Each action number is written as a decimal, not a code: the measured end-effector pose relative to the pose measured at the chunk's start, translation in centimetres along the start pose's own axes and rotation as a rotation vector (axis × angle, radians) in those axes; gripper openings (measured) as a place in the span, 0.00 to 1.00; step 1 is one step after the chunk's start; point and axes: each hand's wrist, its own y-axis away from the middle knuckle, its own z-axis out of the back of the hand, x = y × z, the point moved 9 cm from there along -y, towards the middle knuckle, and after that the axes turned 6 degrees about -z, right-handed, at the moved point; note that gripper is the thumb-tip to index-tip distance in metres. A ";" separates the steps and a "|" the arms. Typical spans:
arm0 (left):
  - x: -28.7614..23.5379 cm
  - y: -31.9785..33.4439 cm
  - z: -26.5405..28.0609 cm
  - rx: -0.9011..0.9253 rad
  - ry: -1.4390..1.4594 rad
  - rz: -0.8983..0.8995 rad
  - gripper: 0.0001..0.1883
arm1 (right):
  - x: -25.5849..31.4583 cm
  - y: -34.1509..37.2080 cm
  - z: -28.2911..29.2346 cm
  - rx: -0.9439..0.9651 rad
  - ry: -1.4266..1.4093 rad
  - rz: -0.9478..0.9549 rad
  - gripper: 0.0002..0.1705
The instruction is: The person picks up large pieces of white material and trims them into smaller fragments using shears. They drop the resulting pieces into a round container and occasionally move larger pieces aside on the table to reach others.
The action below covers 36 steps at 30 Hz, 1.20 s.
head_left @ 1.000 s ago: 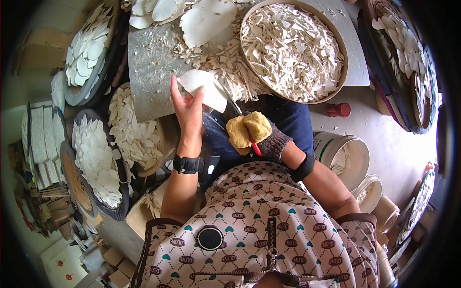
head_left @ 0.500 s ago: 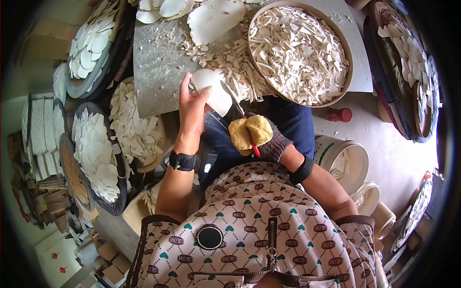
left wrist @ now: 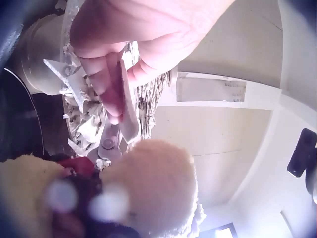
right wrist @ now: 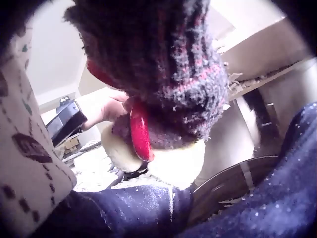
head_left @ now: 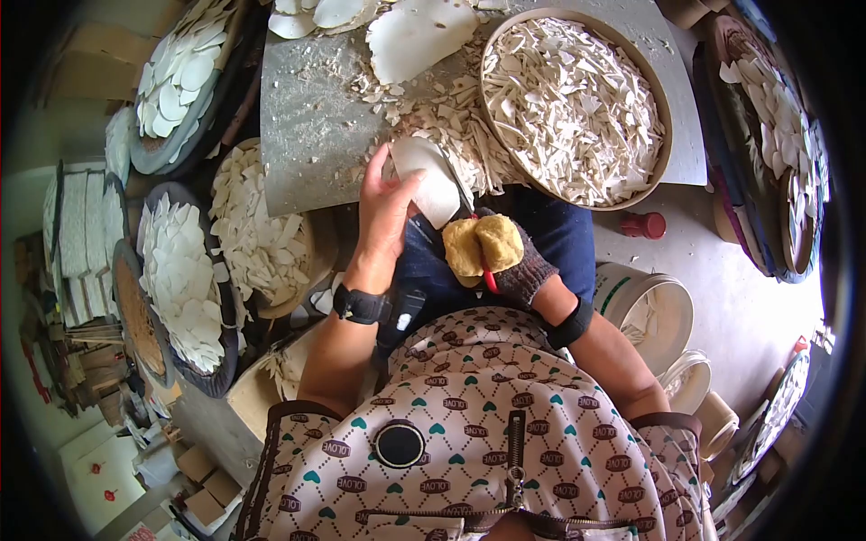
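A thin, flat white slice [head_left: 428,180] is pinched between the thumb and fingers of the bare left hand [head_left: 388,212], over the near edge of the table. In the left wrist view the slice [left wrist: 129,111] is seen edge-on. The right hand [head_left: 523,269], in a dark knitted glove, grips shears with red handles [right wrist: 141,131] wrapped in yellow foam padding [head_left: 483,245]. The shears' blades [head_left: 462,187] lie along the slice's right edge. Their pivot [left wrist: 108,144] shows just below the left fingertips. Padding and glove hide most of the right fingers from above.
A round tray [head_left: 667,135] heaped with white offcuts stands on the metal table [head_left: 302,135], beside loose scraps and larger slices [head_left: 419,41]. Baskets of white slices [head_left: 180,279] line the left. A red-capped jar [head_left: 642,225] and white bucket [head_left: 672,307] stand at right.
The head view has shifted a little, moving the scene rightward. The left hand has turned the slice slightly and come a little closer to the right hand. Both hands keep their hold.
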 end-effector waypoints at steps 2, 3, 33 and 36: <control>-0.1 0.0 0.0 -0.066 0.046 -0.108 0.34 | -0.2 0.2 -0.1 0.001 -0.235 -0.073 0.08; 0.0 -0.2 0.2 -0.046 0.008 -0.111 0.34 | -0.2 0.3 -0.2 0.000 -0.392 -0.115 0.08; -0.6 0.8 -0.7 0.290 -0.335 -0.054 0.29 | 3.8 0.8 -0.2 -0.038 0.485 0.090 0.11; -1.0 0.6 -0.7 0.315 -0.368 -0.049 0.29 | 2.2 0.7 0.0 0.022 0.062 -0.053 0.11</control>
